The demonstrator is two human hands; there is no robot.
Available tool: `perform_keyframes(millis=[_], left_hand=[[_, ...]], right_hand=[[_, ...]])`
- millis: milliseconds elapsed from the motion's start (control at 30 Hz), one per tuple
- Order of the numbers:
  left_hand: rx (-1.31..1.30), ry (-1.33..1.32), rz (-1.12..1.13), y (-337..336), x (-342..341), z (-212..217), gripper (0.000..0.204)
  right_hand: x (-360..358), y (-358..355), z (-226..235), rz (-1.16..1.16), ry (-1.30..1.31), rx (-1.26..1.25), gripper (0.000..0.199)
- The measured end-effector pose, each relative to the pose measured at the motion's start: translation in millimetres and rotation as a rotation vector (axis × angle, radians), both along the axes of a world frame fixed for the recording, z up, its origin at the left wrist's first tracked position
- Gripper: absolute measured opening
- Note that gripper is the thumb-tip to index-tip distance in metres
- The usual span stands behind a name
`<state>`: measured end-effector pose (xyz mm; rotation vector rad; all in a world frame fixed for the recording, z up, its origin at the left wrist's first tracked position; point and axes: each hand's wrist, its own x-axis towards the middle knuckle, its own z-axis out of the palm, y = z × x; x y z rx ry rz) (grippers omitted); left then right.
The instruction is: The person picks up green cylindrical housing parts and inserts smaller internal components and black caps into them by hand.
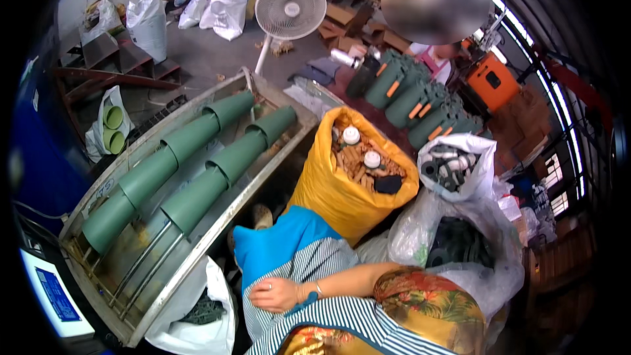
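Observation:
My right hand (pixel 273 294) rests on my lap, palm down, its fingers lying loosely over the striped cloth (pixel 315 260). It holds nothing. A bangle and a teal band circle the wrist. A bright blue cloth (pixel 279 233) covers the knee just beyond it. My left hand does not show. To the left, a long metal trough (pixel 217 227) contains two rows of green tapered tubes (pixel 148 181), slid end to end on metal rods (pixel 148 263). Close to my knees stands a yellow sack (pixel 322 184) filled with orange-brown pieces (pixel 358 161), with two white round items on top.
A white bag (pixel 220 315) of small dark green parts sits beside the trough. At right are a white sack (pixel 486 184) of grey and black parts and a clear plastic bag (pixel 407 236). Green cylinders (pixel 401 95) with orange strips, a fan (pixel 290 8) and a person stand farther off.

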<state>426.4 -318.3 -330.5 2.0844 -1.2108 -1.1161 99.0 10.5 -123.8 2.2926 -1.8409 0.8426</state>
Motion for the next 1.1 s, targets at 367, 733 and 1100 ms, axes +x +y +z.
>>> perform_keyframes(millis=[367, 733, 1100], left_hand=[[-0.07, 0.696, 0.231, 39.0, 67.0, 66.4, 0.052], [-0.211, 1.285, 0.0, 98.0, 30.2, 121.2, 0.05], [0.148, 1.229, 0.251, 127.7, -87.5, 103.9, 0.048]], right_hand=[[-18.5, 28.3, -6.7, -0.035, -0.087, 0.031, 0.02], [13.5, -30.9, 87.8, 0.043, -0.217, -0.017, 0.067], [57.4, -53.5, 85.4, -0.141, -0.155, 0.222, 0.067]])
